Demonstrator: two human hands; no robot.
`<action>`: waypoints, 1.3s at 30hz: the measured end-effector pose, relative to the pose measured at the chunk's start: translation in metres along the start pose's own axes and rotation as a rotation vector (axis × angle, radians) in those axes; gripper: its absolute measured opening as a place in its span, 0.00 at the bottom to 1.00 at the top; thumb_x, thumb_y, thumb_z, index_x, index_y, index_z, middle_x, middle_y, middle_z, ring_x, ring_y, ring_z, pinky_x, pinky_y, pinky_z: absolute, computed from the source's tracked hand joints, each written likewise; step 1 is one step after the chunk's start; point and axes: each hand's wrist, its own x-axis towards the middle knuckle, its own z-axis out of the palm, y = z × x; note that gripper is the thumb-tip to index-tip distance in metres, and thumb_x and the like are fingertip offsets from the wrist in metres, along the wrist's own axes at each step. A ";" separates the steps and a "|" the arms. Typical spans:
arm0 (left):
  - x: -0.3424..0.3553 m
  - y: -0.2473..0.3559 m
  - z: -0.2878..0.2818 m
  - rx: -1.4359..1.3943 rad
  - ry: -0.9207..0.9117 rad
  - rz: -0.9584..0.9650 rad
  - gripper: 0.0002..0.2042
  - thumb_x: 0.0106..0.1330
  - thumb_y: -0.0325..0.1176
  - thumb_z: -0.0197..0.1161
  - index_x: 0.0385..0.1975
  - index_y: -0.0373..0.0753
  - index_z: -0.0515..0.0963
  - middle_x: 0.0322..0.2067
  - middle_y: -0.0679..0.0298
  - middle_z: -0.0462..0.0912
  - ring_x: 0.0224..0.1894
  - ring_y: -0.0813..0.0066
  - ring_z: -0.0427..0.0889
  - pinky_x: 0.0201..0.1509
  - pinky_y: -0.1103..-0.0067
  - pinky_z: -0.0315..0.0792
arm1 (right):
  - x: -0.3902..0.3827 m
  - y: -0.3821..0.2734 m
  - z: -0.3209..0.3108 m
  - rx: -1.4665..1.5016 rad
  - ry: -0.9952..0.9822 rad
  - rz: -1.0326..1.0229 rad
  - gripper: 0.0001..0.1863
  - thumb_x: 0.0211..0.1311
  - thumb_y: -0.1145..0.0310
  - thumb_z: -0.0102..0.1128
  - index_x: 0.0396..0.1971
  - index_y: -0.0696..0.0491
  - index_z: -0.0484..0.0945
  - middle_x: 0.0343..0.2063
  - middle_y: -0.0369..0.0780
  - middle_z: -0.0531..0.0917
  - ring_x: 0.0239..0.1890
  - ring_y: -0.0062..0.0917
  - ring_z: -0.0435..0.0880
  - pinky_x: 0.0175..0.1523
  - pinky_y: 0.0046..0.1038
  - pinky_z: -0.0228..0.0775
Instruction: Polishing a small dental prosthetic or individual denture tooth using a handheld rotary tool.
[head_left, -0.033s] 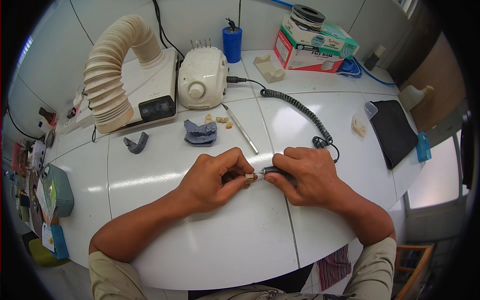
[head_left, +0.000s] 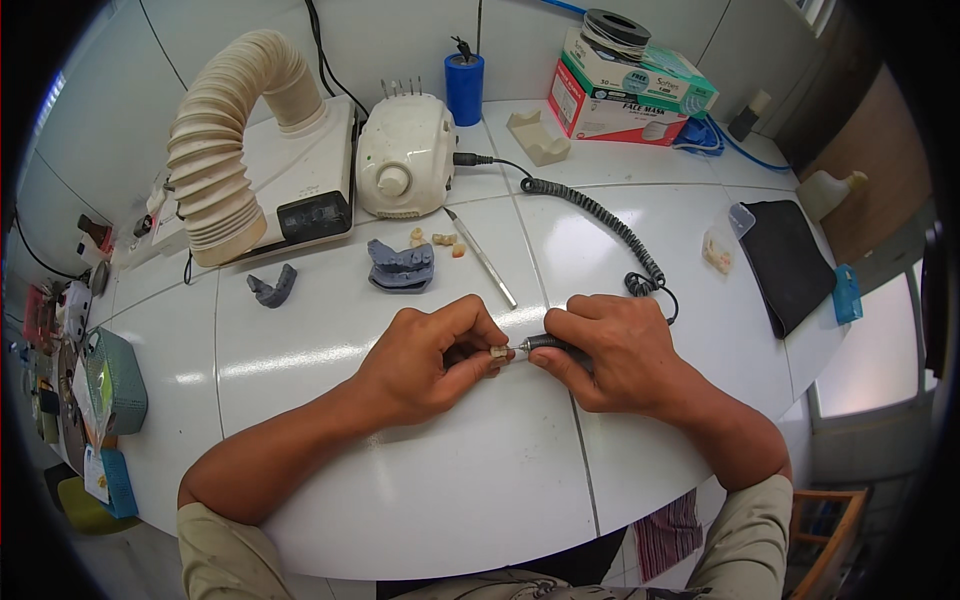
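Observation:
Between thumb and fingers, my left hand [head_left: 430, 362] pinches a small cream dental crown [head_left: 498, 352]. My right hand [head_left: 622, 352] is wrapped round a dark rotary handpiece [head_left: 548, 343]; its thin bur meets or nearly meets the crown, contact being too small to tell. From behind that hand a coiled black cord [head_left: 600, 215] runs to a white control unit [head_left: 405, 160]. Beyond my hands lie a grey dental model [head_left: 400, 266], a smaller grey arch piece [head_left: 272, 287], several loose tooth-coloured pieces [head_left: 443, 239] and a slim metal hand tool [head_left: 484, 260].
A ribbed suction hose [head_left: 205, 150] arches over its white base at the back left. Stacked mask boxes [head_left: 625, 110] and a blue cylinder [head_left: 464, 90] stand along the wall. A black pouch [head_left: 785, 262] lies on the right, a green basket [head_left: 122, 382] at the left edge.

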 end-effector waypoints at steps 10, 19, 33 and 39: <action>0.000 -0.003 0.001 -0.014 0.013 -0.003 0.05 0.74 0.21 0.68 0.44 0.31 0.78 0.39 0.55 0.93 0.45 0.69 0.94 0.54 0.76 0.87 | 0.000 0.001 -0.002 0.014 -0.017 -0.027 0.19 0.73 0.48 0.66 0.31 0.49 0.83 0.20 0.36 0.77 0.21 0.33 0.81 0.24 0.38 0.65; 0.000 -0.002 0.001 -0.017 0.005 -0.003 0.05 0.75 0.22 0.68 0.43 0.31 0.78 0.39 0.56 0.93 0.45 0.71 0.94 0.52 0.76 0.87 | -0.001 0.000 0.000 0.003 -0.002 -0.028 0.19 0.73 0.48 0.66 0.31 0.49 0.82 0.20 0.37 0.77 0.22 0.33 0.81 0.25 0.38 0.66; 0.001 0.000 0.000 -0.012 0.005 0.011 0.05 0.74 0.21 0.68 0.42 0.31 0.78 0.37 0.56 0.93 0.43 0.71 0.94 0.50 0.77 0.87 | 0.000 -0.001 -0.001 0.001 -0.014 0.003 0.19 0.73 0.48 0.66 0.33 0.49 0.84 0.21 0.37 0.78 0.22 0.34 0.82 0.25 0.39 0.67; 0.001 0.000 0.000 -0.012 0.013 0.009 0.05 0.73 0.22 0.68 0.42 0.31 0.79 0.37 0.55 0.93 0.43 0.70 0.95 0.50 0.77 0.87 | 0.001 -0.001 -0.001 0.003 -0.017 -0.010 0.19 0.73 0.48 0.66 0.33 0.49 0.85 0.21 0.37 0.79 0.22 0.34 0.82 0.25 0.38 0.68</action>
